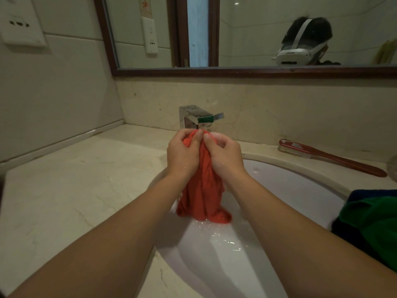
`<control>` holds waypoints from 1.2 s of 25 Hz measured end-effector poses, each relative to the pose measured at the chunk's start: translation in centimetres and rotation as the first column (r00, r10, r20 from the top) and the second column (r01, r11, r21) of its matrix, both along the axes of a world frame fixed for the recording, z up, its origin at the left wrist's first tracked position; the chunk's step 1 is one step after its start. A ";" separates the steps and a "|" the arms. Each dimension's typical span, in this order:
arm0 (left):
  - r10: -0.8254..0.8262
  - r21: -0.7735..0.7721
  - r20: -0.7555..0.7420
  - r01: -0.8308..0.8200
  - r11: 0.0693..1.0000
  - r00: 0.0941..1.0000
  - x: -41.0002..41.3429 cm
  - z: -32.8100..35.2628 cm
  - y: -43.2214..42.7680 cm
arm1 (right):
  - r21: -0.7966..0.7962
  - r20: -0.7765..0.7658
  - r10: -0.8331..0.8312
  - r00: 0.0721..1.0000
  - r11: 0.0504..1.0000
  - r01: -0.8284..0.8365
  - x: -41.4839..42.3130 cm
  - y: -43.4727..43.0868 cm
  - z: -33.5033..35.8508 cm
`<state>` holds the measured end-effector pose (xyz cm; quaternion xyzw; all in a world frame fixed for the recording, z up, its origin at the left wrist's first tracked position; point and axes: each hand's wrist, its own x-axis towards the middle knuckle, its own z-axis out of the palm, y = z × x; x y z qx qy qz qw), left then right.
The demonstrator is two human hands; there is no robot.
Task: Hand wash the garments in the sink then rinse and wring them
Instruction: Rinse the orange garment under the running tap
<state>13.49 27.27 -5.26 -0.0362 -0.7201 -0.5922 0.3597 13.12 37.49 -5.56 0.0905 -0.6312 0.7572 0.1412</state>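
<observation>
Forearms are reaching over a white ceramic sink. Left hand and right hand are pinching a wet red garment

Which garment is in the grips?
The red garment, held over the sink by the left grip and right grip; the green garment and blue garment lie untouched at its right rim.

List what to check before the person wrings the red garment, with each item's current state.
1. The left hand grips the red garment at its top: ok.
2. The right hand grips it beside the left: ok.
3. Garment hangs over the sink, lower end down in the basin: ok.
4. Water running from the faucet: cannot tell.
5. Suds rinsed out: cannot tell.
6. The green garment lies clear at the sink's right edge: ok.
</observation>
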 end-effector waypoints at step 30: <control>0.044 0.112 0.053 -0.049 0.993 0.998 -0.5 0.1 -0.6 | 0.193 0.003 -0.226 0.974 0.956 0.221 -1.6 1.2 -1.0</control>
